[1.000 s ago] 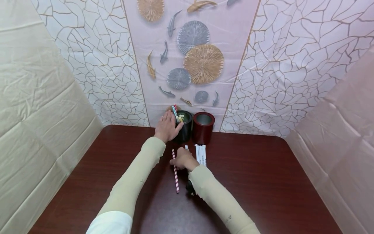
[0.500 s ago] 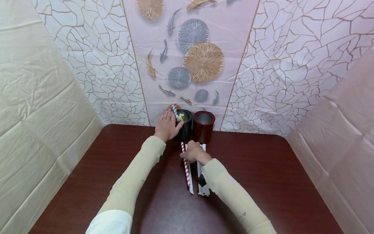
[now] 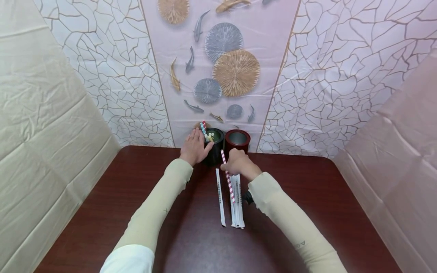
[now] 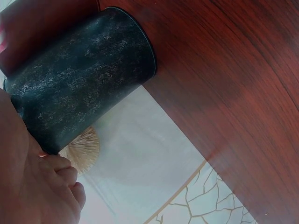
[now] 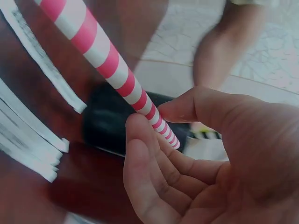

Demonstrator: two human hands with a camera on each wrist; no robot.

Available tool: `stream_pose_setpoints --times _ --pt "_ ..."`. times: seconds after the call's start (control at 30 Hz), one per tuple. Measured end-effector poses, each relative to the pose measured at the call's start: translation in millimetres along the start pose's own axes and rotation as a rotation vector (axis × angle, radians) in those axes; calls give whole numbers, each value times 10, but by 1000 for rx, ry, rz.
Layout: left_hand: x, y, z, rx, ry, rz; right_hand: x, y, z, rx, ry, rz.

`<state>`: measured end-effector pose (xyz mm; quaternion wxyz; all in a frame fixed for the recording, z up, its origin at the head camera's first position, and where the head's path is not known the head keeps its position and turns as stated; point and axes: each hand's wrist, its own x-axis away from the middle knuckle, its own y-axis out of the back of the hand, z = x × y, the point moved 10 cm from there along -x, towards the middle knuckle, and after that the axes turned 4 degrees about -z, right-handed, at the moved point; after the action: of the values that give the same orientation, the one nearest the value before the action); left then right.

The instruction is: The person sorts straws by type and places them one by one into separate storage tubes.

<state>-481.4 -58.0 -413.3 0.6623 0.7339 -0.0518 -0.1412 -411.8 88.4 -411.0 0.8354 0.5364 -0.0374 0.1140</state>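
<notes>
My right hand (image 3: 240, 163) pinches a pink-and-white striped straw (image 3: 230, 186) between thumb and fingertips near its far end. The straw slants above the table, in front of the dark red cup (image 3: 249, 138). In the right wrist view, the straw's far end (image 5: 161, 126) passes between thumb and forefinger. My left hand (image 3: 194, 147) rests against the left side of a dark green-black cup (image 3: 216, 154), its fingers extended and its thumb at the front rim. Several patterned straws (image 3: 203, 127) stand in that cup. The left wrist view shows the hand at the cup's rim, its palm side hiding part of the mouth.
One white paper-wrapped straw (image 3: 220, 199) lies alone on the brown table (image 3: 293, 201). To its right lies a bundle of several wrapped straws (image 3: 238, 214), partly under the right hand. The two cups stand side by side by the patterned back wall (image 3: 136, 87).
My right hand has moved right and away from me, carrying the striped straw from left of the wrapped straws to the front of the red cup. My left hand stays at the dark cup.
</notes>
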Motion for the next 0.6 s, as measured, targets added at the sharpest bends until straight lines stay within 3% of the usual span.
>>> stream_pose_setpoints --times 0.37,0.6 --pt "4 1 -9 9 -3 -19 132 795 346 76 85 -159" --pt "4 20 -17 6 -12 -32 217 1275 561 76 168 -339"
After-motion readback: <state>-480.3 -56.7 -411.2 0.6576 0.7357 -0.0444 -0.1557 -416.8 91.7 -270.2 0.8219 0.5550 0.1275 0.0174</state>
